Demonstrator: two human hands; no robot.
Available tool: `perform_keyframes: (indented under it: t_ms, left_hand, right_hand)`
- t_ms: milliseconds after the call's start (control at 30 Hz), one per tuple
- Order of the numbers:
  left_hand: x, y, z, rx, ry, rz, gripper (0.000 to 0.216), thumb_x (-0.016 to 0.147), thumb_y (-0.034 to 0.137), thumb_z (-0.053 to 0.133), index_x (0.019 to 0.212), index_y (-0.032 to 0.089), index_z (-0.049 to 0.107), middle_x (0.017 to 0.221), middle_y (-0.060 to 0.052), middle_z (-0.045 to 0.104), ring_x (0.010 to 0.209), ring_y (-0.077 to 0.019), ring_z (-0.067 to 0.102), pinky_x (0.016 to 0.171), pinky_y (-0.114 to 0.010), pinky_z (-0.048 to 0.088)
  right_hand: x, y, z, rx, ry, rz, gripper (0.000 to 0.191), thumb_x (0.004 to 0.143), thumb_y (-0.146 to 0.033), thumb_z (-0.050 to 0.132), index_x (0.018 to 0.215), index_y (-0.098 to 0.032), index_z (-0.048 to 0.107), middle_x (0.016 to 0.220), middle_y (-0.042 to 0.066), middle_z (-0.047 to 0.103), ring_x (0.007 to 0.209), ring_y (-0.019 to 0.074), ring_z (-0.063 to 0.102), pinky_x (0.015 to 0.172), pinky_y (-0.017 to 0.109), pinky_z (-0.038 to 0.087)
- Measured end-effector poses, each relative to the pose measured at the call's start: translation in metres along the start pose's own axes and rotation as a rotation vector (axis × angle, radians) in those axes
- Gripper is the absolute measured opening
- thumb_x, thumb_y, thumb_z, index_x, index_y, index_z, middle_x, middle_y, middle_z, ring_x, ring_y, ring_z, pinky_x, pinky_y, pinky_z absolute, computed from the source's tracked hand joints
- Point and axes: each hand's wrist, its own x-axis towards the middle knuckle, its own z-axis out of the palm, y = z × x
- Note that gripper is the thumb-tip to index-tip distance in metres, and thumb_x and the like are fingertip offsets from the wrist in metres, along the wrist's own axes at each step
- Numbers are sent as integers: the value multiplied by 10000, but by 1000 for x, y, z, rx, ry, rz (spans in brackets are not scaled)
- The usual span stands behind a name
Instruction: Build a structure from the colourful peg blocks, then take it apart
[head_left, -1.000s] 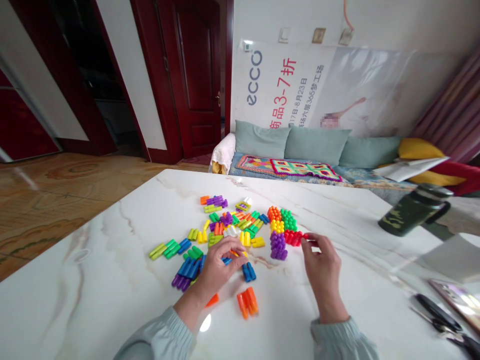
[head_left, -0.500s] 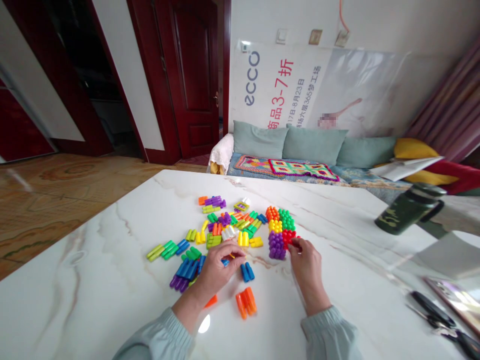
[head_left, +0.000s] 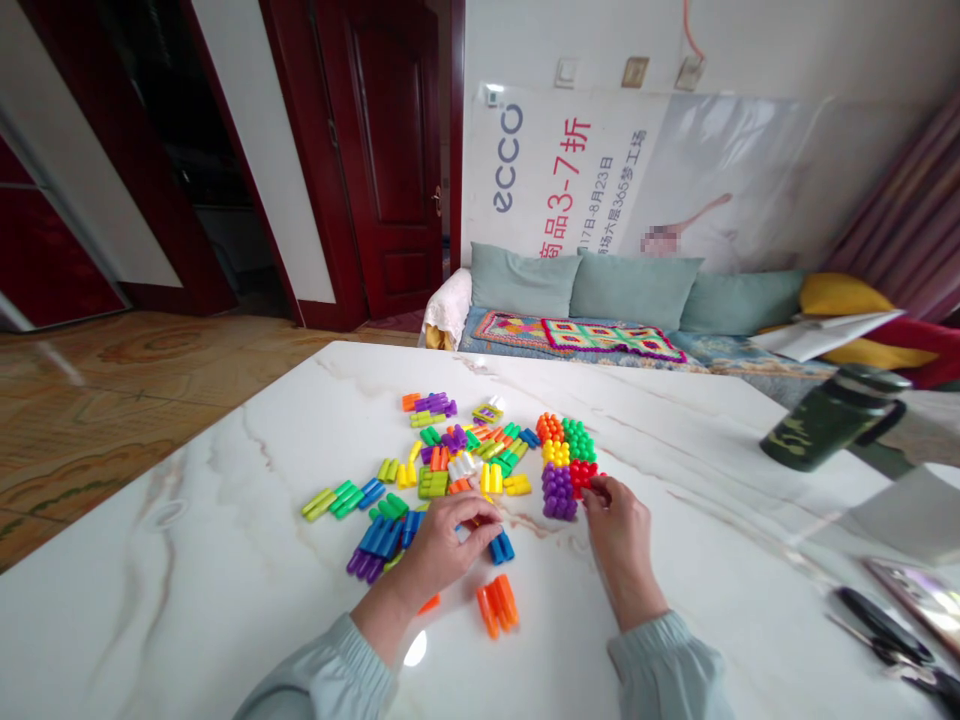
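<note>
Marble counter (head_left: 225, 560) carries scattered bricks. Right hand (head_left: 619, 525) pinches the red block (head_left: 579, 473) at the near right corner of the 5-colour cluster (head_left: 556, 452), just ahead of its fingertips. Left hand (head_left: 442, 545) curls over loose pieces beside a blue brick (head_left: 501, 547); I cannot tell whether it grips any.

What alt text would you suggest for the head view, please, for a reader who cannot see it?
A person's right hand touches a red studded block in a colourful cluster on a white marble table, while the left hand rests among scattered blocks. A camouflage flask sits farther right.
</note>
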Motion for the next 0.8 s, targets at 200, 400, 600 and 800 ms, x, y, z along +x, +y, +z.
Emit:
perform_keyframes:
  t_ms: [200,400,600,800]
  left_hand:
    - [3,-12,-24,274,305,146,127,921,218,593,948,202,716,868,-40,762,785,-160,714,757,-258,573]
    - [12,-46,-47,504,316,-123,364,903,175,518,1238,202,658,1259,-114,657,1198,-259,612,1058,-445,490]
    - [12,-60,-39,578,-30,-254,505,842,67,469,1288,214,655,1478,-111,493,1368,-291,470,1153,-482,395]
    - [11,-54,-37,669,7,-253,389,850,166,569,1207,229,710,1379,-111,572,1273,-305,528,1116,-475,420]
  right_hand:
    - [-10,-19,-13,-144,137,-25,241,827,-373,529,914,-206,679,819,38,700,596,158,586,556,271,390]
    - [-26,-40,-1,204,-33,-303,155,917,-315,556,924,-197,655,753,10,650,590,127,557,582,239,443]
    - [-33,-48,8,275,-267,-370,119,945,-260,549,917,-205,651,786,15,659,644,134,591,603,239,447]
    - [-32,-48,8,270,-288,-361,126,933,-248,546,891,-202,655,773,19,659,640,140,598,595,242,445]
